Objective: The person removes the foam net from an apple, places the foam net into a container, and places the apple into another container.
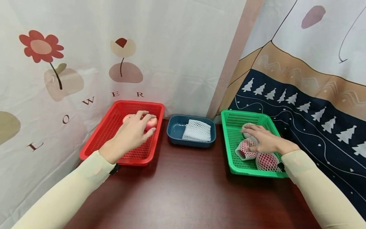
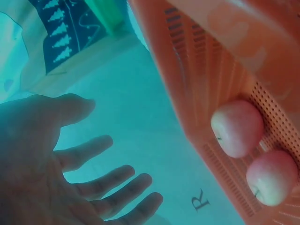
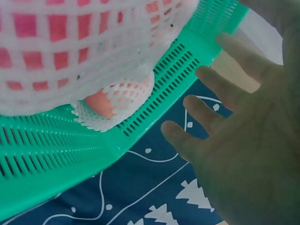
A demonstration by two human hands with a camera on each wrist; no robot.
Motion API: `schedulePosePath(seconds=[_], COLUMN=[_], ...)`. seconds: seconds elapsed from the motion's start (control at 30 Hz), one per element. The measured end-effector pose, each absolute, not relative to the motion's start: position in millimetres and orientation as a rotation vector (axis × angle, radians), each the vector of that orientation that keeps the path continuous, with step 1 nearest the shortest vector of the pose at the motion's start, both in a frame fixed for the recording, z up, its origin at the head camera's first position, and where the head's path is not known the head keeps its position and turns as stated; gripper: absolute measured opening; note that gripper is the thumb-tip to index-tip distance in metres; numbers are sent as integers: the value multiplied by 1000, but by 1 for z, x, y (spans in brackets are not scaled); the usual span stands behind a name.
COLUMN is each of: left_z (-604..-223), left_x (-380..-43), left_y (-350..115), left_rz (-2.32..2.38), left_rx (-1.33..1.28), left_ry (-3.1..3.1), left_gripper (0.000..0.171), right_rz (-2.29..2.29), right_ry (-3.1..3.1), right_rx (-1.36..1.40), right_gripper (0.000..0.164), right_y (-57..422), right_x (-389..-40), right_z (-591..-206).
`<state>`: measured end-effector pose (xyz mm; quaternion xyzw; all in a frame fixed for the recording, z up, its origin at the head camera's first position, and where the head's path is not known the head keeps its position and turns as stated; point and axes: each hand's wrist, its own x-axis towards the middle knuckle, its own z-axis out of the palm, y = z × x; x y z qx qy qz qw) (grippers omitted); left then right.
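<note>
My left hand (image 1: 132, 133) hovers over the red basket (image 1: 98, 140), fingers spread and holding nothing. Two apples lie in that basket; one apple (image 2: 238, 128) and a second apple (image 2: 272, 177) show side by side in the left wrist view. On the other side, my right hand (image 1: 264, 140) is above the green basket (image 1: 233, 152), its fingers loosely bent and apart in the right wrist view. Beneath it are three apples in white foam nets: a front netted apple (image 1: 267, 161), a middle netted apple (image 1: 246, 149) and a back netted apple (image 3: 117, 101), partly hidden by the hand in the head view.
Between the baskets stands a blue tray (image 1: 175, 138) with white foam nets (image 1: 197, 130) in it. All three containers stand on a dark brown table (image 1: 183, 190). A printed curtain (image 1: 177, 57) hangs right behind them, and a dark blue part rises beside the green basket.
</note>
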<state>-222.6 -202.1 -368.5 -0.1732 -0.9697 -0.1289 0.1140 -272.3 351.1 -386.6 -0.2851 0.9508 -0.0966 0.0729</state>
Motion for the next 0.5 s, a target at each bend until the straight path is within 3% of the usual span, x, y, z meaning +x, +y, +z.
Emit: schedulePosePath(seconds=[0.23, 0.5], left_z=[-374, -388], left_x=[-220, -216], left_y=[-181, -153], left_rz=[-399, -428], left_rx=[-570, -664], left_ry=[-2806, -2707], left_gripper=[61, 57], right_rz=[-162, -81], right_ry=[2813, 2771], right_rx=[-872, -920], right_gripper=[90, 94], right_y=[350, 350], right_x=[-269, -273], right_z=[-391, -396])
